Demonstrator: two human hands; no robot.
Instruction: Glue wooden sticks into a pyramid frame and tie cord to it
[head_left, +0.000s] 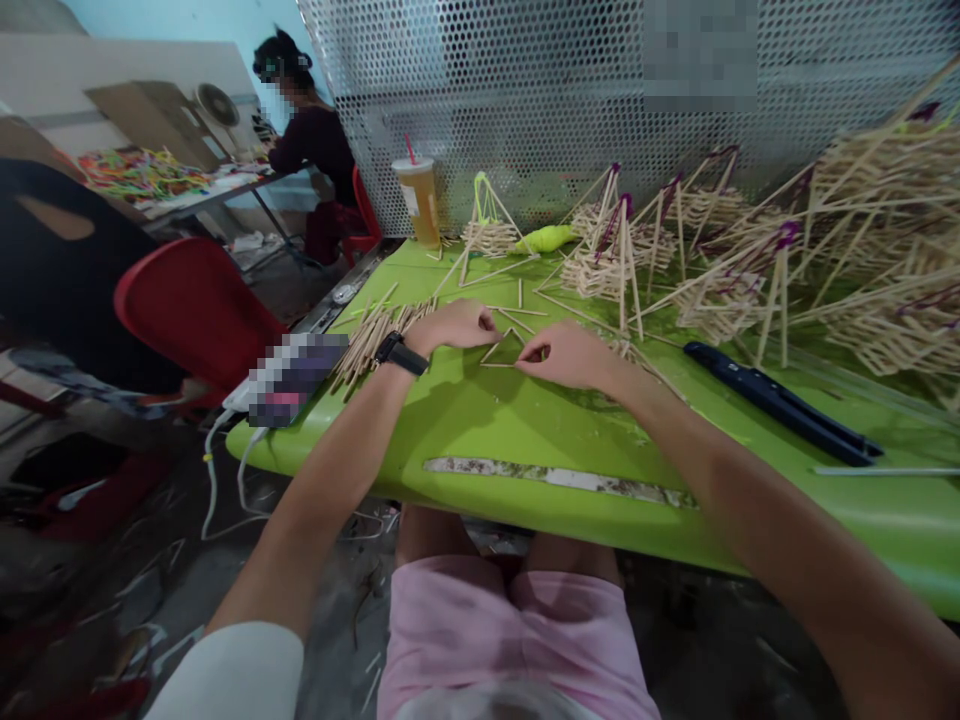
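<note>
My left hand, with a black watch on its wrist, rests on the green table with fingers curled, pinching the left end of thin wooden sticks. My right hand is also closed in a pinch on the sticks from the right. Between the two hands the sticks lie flat in a small triangle. A loose pile of the same sticks lies just left of my left wrist.
Several finished stick frames with purple ties crowd the table's back and right. A black tool lies at right, an iced drink cup at the back, a phone on the left corner. A red chair and a seated person are at left.
</note>
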